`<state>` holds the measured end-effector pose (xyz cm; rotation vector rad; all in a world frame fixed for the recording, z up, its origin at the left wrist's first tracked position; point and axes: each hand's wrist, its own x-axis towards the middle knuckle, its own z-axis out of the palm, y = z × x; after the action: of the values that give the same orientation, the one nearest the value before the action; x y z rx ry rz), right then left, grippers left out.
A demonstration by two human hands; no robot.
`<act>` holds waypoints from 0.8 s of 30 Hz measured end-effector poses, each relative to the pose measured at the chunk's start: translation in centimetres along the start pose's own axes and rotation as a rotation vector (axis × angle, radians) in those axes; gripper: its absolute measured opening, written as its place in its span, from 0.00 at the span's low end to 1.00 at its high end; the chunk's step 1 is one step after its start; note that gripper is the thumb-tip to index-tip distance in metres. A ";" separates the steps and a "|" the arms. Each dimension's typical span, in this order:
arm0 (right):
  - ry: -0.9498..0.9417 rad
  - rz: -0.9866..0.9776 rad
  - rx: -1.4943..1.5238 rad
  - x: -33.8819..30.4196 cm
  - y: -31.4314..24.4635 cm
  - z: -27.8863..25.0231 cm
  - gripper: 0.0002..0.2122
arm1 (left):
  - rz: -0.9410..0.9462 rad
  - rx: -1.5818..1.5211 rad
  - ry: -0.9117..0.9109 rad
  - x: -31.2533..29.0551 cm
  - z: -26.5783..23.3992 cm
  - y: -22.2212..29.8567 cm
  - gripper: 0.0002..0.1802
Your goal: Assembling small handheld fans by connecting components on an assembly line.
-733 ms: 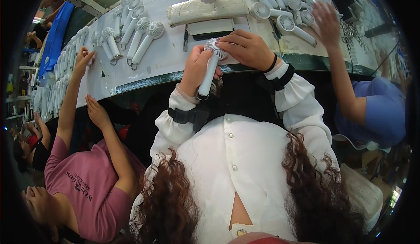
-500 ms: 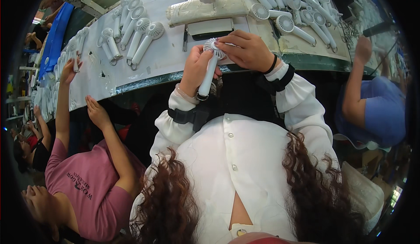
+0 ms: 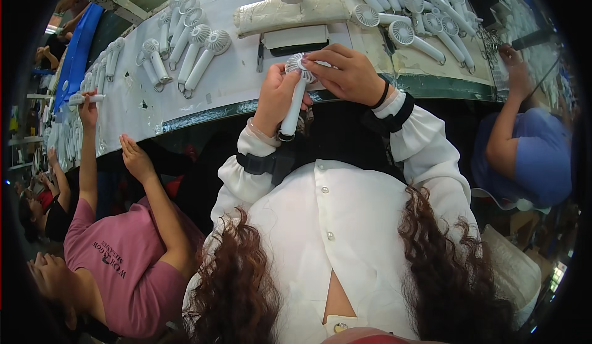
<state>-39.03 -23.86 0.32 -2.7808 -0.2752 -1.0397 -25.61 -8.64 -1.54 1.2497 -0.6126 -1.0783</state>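
Observation:
A white handheld fan [image 3: 293, 111] is held at the table's front edge, its round ribbed head up and the ring at its handle end toward me. My left hand [image 3: 275, 99] is wrapped round it just below the head, thumb on the front. From the right, my right hand [image 3: 350, 75] reaches over with its fingertips closed on the middle of the grille. Whether a small part sits under those fingertips is hidden. Several more white handheld fans [image 3: 200, 63] lie on the table to the left.
Behind my hands stand a wrapped cream-coloured roll [image 3: 293, 14] and a dark-edged box [image 3: 297, 39]. More fans [image 3: 402, 33] are heaped at the right. A person in pink [image 3: 126, 264] works at the left, holding a fan; one in blue [image 3: 523, 159] sits at the right, near a dark tool [image 3: 534, 39].
My hands and the fan stay almost in place. At the left, the co-worker's raised hand has swung a fan outward to the left. The right-hand co-worker's arm has moved slightly.

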 end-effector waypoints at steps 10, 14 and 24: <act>-0.055 -0.014 -0.037 0.0 -0.2 -0.4 0.19 | 0.008 0.037 -0.002 -0.1 -0.1 -0.2 0.19; -0.040 -0.007 0.011 0.1 -0.5 -0.3 0.19 | 0.006 0.035 0.000 -0.2 -0.2 0.0 0.20; 0.009 0.023 0.094 -0.1 -0.6 0.0 0.21 | 0.016 0.023 0.021 0.0 -0.1 0.1 0.17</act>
<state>-39.23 -23.32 0.29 -2.6888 -0.2826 -1.0062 -25.51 -8.57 -1.49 1.2724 -0.6200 -1.0464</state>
